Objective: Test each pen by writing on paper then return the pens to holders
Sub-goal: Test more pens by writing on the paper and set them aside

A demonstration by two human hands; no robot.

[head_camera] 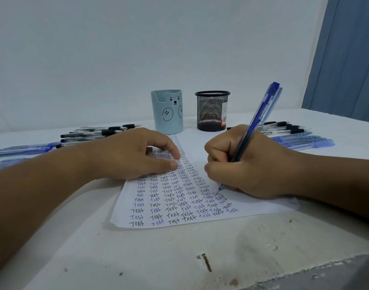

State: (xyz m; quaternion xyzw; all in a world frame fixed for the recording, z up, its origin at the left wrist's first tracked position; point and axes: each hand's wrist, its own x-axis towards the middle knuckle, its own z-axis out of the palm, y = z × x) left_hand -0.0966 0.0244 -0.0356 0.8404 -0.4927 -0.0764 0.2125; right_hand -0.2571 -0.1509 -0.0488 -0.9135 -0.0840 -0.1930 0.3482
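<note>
I see the white worktop (179, 258) carrying everything, chipped along its near edge. On it lies the sheet of paper (200, 143), its long axis running away from me toward the holders, most of its left part filled with rows of "Test" in black and blue. My left hand (129, 153) rests flat on the sheet's left side, fingers (167, 164) relaxed and pressing it down, holding nothing. My right hand (250, 164) rests on the right side, fingers curled round a blue pen (248, 135); the pen leans up and to the right, tip down on the paper at the end of a written row. Behind the paper stand two holders side by side: a pale blue bear cup (167, 111) on the left, a black mesh cup (212, 110) on the right. Both look to hold no pens. Loose pens lie in rows at far left (91, 133) and far right (294, 135). Judgement: writing in progress; the mesh cup lies straight ahead of the right hand, the nearer one for the return.
</note>
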